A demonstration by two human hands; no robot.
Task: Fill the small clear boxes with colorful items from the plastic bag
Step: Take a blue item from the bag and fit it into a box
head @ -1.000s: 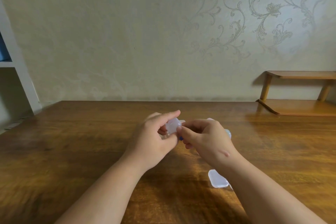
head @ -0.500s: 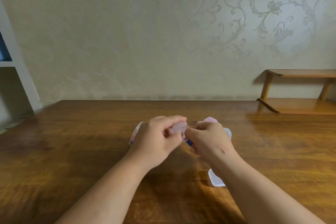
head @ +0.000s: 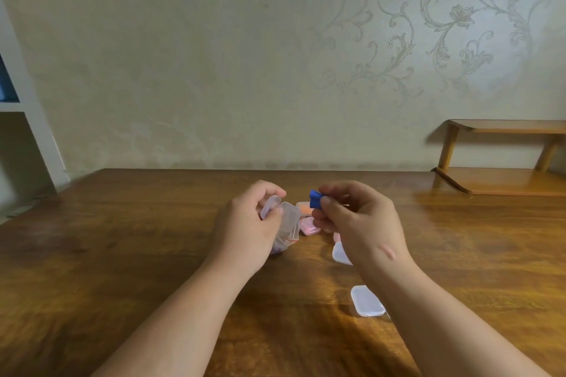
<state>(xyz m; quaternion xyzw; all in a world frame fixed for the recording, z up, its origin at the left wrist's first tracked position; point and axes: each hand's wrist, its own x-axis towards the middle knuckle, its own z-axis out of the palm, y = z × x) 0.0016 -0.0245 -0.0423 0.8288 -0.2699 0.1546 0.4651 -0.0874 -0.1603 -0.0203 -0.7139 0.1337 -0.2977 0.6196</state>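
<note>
My left hand holds a small clear box above the wooden table, its lid hinged open under my thumb. A bit of the plastic bag with colorful items shows under that hand. My right hand pinches a small blue item between thumb and fingers, just right of the open box. Behind the hands lie filled small boxes, one orange and one pink.
Two more small clear boxes lie on the table, one partly behind my right wrist and one nearer to me by my right forearm. A low wooden shelf stands at the back right, a white shelf unit at the left.
My hands have come apart. The right hand has lifted away with the blue item, and the clear box in the left hand now shows with its lid open.
</note>
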